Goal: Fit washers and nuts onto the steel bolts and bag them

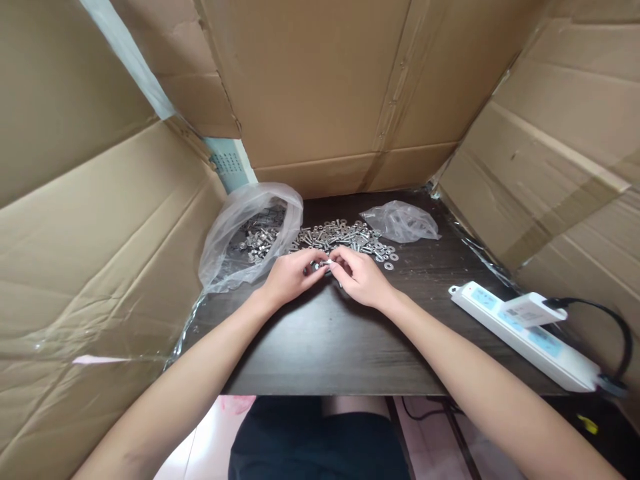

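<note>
My left hand [293,275] and my right hand [359,275] meet over the middle of a dark wooden table [320,347]. Both pinch a small metal fastener [324,265] between their fingertips; I cannot make out whether it is one piece or two. Just beyond the fingers lies a loose pile of several silver bolts, nuts and washers [345,238]. An open clear plastic bag [250,233] with more metal hardware inside sits to the left of the pile.
A smaller crumpled clear bag [403,221] lies at the back right. A white power strip [525,333] with a plugged adapter and black cable rests near the right edge. Cardboard walls [100,233] enclose the table on the left, back and right.
</note>
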### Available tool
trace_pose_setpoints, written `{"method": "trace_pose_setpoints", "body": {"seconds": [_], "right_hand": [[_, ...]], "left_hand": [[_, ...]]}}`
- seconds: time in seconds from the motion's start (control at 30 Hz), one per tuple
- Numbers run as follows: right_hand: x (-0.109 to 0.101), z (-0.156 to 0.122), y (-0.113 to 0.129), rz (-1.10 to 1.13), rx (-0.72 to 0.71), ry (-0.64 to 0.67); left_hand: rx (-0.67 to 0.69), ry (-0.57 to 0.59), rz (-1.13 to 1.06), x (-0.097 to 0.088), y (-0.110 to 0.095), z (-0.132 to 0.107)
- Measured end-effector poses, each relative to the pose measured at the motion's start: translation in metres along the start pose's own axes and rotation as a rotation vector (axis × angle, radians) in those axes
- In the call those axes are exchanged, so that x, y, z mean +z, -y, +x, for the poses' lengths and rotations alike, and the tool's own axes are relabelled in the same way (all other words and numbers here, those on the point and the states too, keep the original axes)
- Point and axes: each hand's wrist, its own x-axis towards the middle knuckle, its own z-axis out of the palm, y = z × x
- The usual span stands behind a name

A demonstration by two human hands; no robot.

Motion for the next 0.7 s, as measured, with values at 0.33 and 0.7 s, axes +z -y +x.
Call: {"method": "trace_pose_setpoints", "body": {"seconds": [0.33,0.7], "right_hand": [[0.0011,0.0003,-0.0013,-0.028,-0.005,0.008],[0.0013,0.0008,-0.0026,-0.026,-0.015,0.018]], "left_hand": [[0.014,-0.012,-0.002,0.0006,0.0001,-0.0002],[0.024,-0.016,0.003,0.0012,0.0006,-0.0004]]}}
